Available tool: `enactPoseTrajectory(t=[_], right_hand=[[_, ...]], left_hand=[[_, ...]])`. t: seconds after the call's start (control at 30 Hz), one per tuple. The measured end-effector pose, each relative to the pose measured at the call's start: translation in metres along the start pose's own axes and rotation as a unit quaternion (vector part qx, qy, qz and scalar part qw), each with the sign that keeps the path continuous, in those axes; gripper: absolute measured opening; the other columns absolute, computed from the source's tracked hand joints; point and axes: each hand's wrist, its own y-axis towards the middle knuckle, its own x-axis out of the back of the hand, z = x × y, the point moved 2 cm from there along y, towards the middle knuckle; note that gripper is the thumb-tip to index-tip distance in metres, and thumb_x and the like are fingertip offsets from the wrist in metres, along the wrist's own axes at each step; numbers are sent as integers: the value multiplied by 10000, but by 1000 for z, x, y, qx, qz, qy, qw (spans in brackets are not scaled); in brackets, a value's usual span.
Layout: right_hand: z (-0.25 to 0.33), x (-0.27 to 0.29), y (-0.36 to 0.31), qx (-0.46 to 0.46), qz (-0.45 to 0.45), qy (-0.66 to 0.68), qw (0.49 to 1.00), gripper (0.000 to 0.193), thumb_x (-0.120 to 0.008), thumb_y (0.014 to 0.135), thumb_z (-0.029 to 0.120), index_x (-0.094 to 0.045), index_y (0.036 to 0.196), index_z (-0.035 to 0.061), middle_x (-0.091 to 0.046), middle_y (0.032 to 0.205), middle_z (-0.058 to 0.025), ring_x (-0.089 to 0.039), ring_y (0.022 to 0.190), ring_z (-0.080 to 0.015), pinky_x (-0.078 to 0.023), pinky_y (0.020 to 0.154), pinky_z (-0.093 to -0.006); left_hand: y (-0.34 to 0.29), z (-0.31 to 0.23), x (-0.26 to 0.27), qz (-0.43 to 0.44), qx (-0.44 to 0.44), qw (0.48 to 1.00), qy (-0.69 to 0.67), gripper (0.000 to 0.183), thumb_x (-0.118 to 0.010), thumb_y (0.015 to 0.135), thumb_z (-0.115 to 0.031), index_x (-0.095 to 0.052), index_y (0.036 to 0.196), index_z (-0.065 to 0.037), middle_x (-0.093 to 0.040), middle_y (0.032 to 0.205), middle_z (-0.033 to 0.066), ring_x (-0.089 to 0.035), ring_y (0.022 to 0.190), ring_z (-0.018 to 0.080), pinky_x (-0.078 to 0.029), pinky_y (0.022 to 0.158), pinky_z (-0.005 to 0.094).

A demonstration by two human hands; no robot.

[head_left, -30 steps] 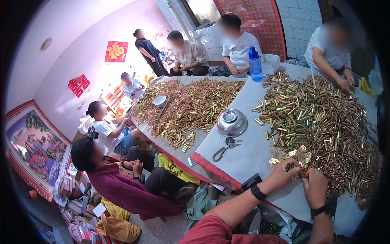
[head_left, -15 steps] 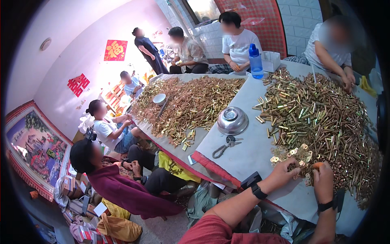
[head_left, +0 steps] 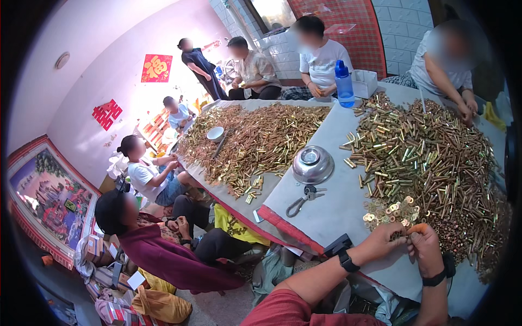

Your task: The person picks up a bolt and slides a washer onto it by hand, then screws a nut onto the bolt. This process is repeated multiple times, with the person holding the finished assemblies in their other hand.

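Observation:
My left hand [head_left: 385, 240] and my right hand [head_left: 426, 249] meet just above the near edge of the table, fingertips pinched and almost touching. Whatever small piece lies between them is too small or too covered to make out. An orange cover [head_left: 418, 229] sits on a finger of my right hand. Right beyond my fingers lies a loose cluster of flat golden washers [head_left: 405, 209]. Small copper-coloured nuts or rings [head_left: 454, 231] are heaped beside my right hand. Behind them spreads a big pile of brass-coloured metal sleeves [head_left: 424, 157].
An upturned steel bowl [head_left: 312, 164] and keys on a looped strap [head_left: 300, 204] lie left of the pile. A blue bottle [head_left: 343, 84] stands farther back. A second pile of sleeves [head_left: 261, 136] holds a white bowl [head_left: 215, 133]. Several people sit around the tables; bags and boxes crowd the floor.
My hands have come together: the right hand moved left and its fingers closed in beside the left hand's fingertips. The view shifted slightly.

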Motion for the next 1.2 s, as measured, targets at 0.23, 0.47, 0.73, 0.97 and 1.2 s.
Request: enactPoseTrajectory(t=[0.23, 0.47, 0.73, 0.97, 1.2], right_hand=[[1, -2, -8, 26, -1, -23, 999, 107, -591, 938, 86, -596, 1036, 44, -611, 778, -10, -536, 613, -46, -428, 524, -175], [14, -1, -12, 124, -30, -265, 956, 123, -662, 879, 73, -659, 972, -8, -687, 921, -88, -655, 829, -161, -518, 753, -297], [20, 10, 10, 181, 25, -334, 925, 188, -627, 890, 51, -660, 1069, 6, -688, 999, -99, -656, 889, -170, -514, 788, -291], [8, 14, 4, 209, 38, -325, 922, 189, -621, 888, 24, -656, 1074, 8, -668, 959, -85, -643, 853, -150, -514, 761, -274], [7, 10, -6, 196, 40, -284, 938, 176, -617, 885, 14, -649, 1058, 8, -649, 976, -69, -625, 838, -127, -510, 757, -258]], left_hand=[[-6, -8, 2, 8, 7, 1000, -9, 167, -676, 889, -154, -600, 968, -29, -644, 866, 121, -634, 804, 240, -499, 740, 341], [-9, 14, -6, 30, 52, 998, -22, 225, -670, 901, -215, -653, 1058, -56, -676, 939, 143, -653, 876, 230, -506, 804, 345], [8, -7, 17, 41, 178, 982, -55, 143, -689, 896, -114, -661, 993, -13, -650, 939, 9, -570, 877, 99, -463, 808, 261], [-2, -5, 5, 39, 192, 978, -71, 97, -674, 911, -93, -645, 968, -19, -607, 842, -18, -525, 770, 68, -438, 706, 231], [-6, -10, 3, 49, 208, 971, -104, 105, -670, 915, -94, -639, 984, -21, -604, 842, -16, -530, 782, 70, -439, 719, 232]])
